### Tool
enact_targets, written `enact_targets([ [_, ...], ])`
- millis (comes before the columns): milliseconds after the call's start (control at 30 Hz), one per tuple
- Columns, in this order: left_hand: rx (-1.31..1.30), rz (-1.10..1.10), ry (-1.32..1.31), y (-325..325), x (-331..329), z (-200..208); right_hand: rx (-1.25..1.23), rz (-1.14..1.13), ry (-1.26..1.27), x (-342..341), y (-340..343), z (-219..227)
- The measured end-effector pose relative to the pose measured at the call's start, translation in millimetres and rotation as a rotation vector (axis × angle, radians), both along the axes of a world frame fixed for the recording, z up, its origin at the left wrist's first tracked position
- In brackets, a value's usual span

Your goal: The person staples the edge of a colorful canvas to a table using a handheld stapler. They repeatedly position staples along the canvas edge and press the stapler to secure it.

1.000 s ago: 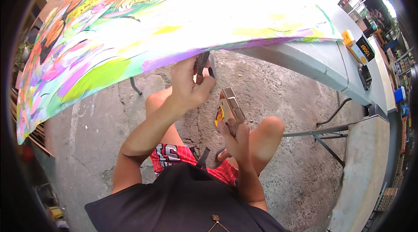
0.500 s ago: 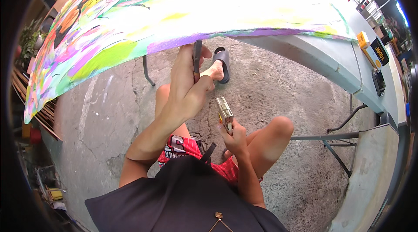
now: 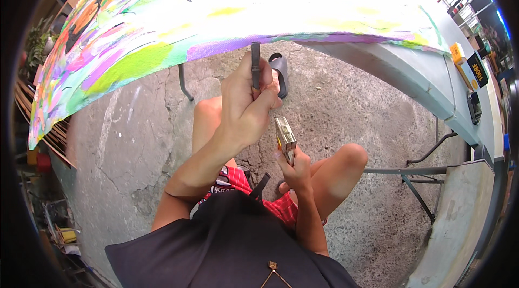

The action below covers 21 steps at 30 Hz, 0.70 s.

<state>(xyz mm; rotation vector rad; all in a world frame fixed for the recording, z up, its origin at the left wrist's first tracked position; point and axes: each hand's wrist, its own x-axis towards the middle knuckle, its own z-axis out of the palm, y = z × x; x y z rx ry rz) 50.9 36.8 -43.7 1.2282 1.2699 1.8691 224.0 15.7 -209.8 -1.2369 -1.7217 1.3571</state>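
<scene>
My left hand (image 3: 246, 98) is closed around a dark, narrow pliers-like tool (image 3: 255, 66), pointing upward. Its tip meets the purple painted edge of a large canvas (image 3: 124, 71); whether it grips the edge cannot be made out. Lower and to the right, my right hand (image 3: 296, 169) grips a shiny metal staple gun (image 3: 286, 135), whose lower part is hidden by the fingers. The staple gun is held below the canvas, apart from it. Bright glare washes out much of the canvas's middle.
A grey table (image 3: 378, 69) carries the canvas's right end. On it lie a yellow-and-black box (image 3: 469, 71) and a small dark object (image 3: 474, 107). Metal table legs (image 3: 421, 170) stand at right. A stack of boards (image 3: 57, 139) leans at far left, above concrete floor (image 3: 124, 163).
My left hand and its tool have shifted slightly right, with the tool now more upright at the canvas edge. The right hand with the staple gun has moved a little right and down.
</scene>
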Motion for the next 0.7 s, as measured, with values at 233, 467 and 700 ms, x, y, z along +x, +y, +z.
enact_targets([
  [233,0.055,0.087,0.043,9,0,-8,-0.002,0.005,0.002,-1,0,4],
  [467,0.312,0.092,0.229,32,-19,-30,0.091,-0.075,0.012,0,2,33],
  [700,0.29,0.007,0.295,43,-35,-42,0.103,-0.103,0.236,-10,-10,122],
])
